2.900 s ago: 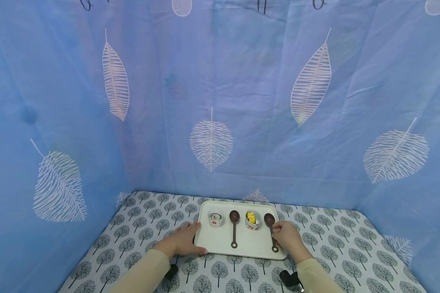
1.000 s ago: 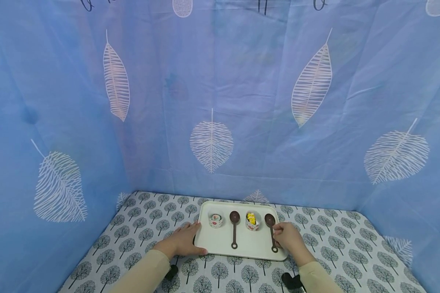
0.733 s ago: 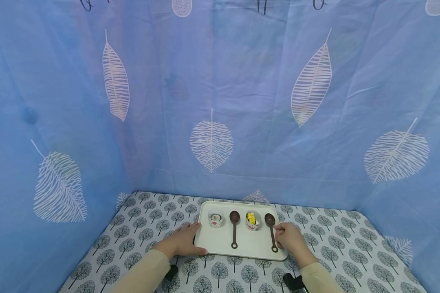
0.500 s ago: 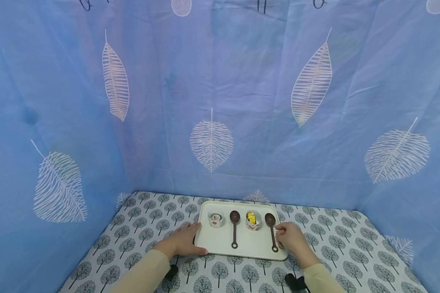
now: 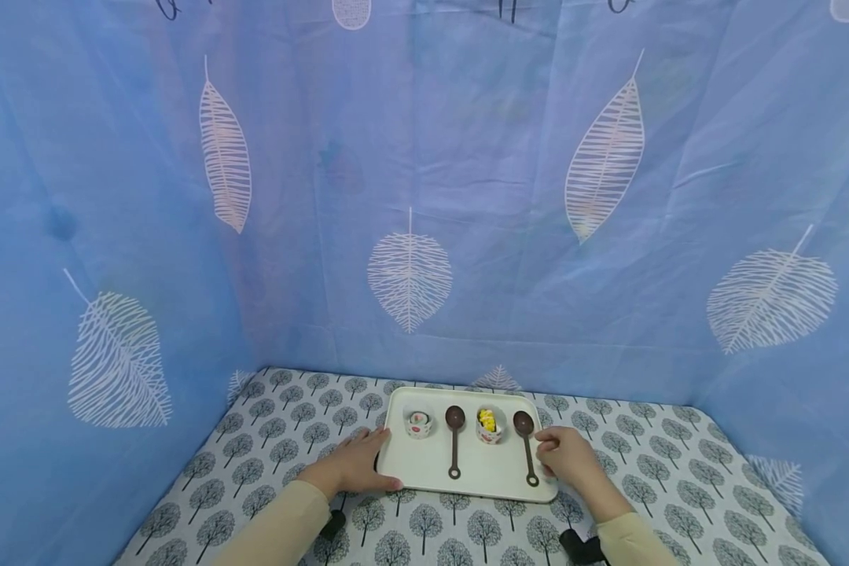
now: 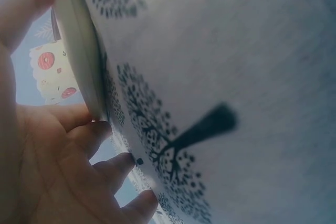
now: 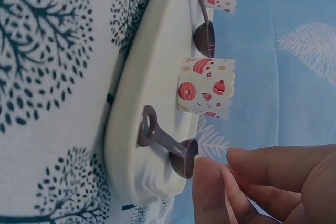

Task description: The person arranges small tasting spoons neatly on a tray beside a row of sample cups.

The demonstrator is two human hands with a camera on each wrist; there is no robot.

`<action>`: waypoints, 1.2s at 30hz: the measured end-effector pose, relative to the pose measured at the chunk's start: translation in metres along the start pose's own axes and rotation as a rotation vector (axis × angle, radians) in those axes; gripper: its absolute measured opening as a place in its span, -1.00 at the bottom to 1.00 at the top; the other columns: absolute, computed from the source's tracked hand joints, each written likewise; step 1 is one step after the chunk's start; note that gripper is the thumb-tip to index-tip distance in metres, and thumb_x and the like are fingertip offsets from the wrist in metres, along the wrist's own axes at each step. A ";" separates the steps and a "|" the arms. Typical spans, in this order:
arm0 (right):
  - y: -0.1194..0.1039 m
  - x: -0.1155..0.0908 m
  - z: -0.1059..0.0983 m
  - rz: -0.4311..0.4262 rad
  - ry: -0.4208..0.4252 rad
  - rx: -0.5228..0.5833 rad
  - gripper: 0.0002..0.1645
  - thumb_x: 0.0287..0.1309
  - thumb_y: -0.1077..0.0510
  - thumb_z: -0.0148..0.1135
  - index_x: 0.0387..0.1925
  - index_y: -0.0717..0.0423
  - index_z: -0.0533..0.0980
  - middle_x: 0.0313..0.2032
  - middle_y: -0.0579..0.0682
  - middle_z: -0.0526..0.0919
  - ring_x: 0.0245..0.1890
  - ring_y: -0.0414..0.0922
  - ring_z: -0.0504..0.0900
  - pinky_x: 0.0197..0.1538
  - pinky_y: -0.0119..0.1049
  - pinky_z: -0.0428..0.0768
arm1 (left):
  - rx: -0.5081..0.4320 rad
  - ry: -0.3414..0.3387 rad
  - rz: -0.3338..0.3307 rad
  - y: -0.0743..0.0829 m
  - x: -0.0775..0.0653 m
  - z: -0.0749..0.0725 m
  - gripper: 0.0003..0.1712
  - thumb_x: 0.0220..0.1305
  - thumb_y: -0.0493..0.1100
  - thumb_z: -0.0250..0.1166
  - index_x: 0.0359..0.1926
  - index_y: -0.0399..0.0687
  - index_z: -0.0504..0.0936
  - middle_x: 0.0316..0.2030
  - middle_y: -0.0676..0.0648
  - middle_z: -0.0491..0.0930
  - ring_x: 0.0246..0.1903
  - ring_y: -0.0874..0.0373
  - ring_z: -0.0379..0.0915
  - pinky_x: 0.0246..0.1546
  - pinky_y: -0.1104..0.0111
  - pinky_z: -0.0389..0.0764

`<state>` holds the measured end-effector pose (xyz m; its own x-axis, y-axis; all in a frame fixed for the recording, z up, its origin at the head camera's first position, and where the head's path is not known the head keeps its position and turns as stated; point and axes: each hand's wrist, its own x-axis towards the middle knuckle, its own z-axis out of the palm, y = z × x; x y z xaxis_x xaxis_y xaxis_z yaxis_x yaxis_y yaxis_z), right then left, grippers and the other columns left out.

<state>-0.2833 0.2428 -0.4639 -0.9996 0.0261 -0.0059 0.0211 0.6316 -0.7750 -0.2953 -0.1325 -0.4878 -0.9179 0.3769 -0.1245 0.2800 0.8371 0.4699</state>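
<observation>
My left hand (image 5: 355, 462) rests at the near left corner of a cream tray (image 5: 424, 472), fingers spread along its left edge, thumb at its front edge. On the tray, from left to right, stand a paper cup (image 5: 418, 428) with a small roll-shaped piece in it, a brown measuring spoon (image 5: 455, 440), a second paper cup (image 7: 207, 87) with yellow bits inside, and another brown measuring spoon (image 5: 527, 448). Beside that right spoon is my right hand (image 5: 569, 458), over the tray's right edge. Its fingers are loosely bent, with nothing between thumb and fingertips.
Under the tray lies a white cloth (image 5: 424, 523) printed with grey trees. Blue curtain (image 5: 495, 275) with white leaves encloses the back and sides. Black objects (image 5: 578, 546) show at both wrists.
My right hand has come off the right spoon's handle and moved a little to the right. The left hand stays at the tray's corner; spoons and cups keep their places.
</observation>
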 end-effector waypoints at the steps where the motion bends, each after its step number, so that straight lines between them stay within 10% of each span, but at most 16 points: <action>1: -0.001 -0.001 -0.001 0.003 -0.001 0.004 -0.59 0.27 0.40 0.14 0.12 0.51 0.47 -0.36 0.09 0.61 -0.58 -0.06 0.54 -0.51 -0.22 0.50 | 0.001 -0.002 -0.001 0.000 0.000 0.000 0.22 0.07 0.36 0.44 0.54 -0.19 0.13 0.50 -0.22 0.16 0.48 -0.29 -0.04 0.43 -0.21 0.02; 36: 0.000 -0.023 -0.039 0.005 -0.010 -0.056 -0.54 0.24 0.32 0.26 0.17 0.41 0.50 -0.21 0.10 0.64 -0.43 -0.02 0.68 -0.36 -0.13 0.69 | -0.006 0.004 0.005 -0.001 -0.001 0.000 0.24 0.06 0.37 0.44 0.54 -0.22 0.12 0.49 -0.26 0.15 0.48 -0.31 -0.05 0.44 -0.22 -0.01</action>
<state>-0.2599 0.2723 -0.4394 -0.9996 0.0222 -0.0161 0.0269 0.6739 -0.7383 -0.2949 -0.1332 -0.4880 -0.9174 0.3797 -0.1189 0.2831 0.8329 0.4755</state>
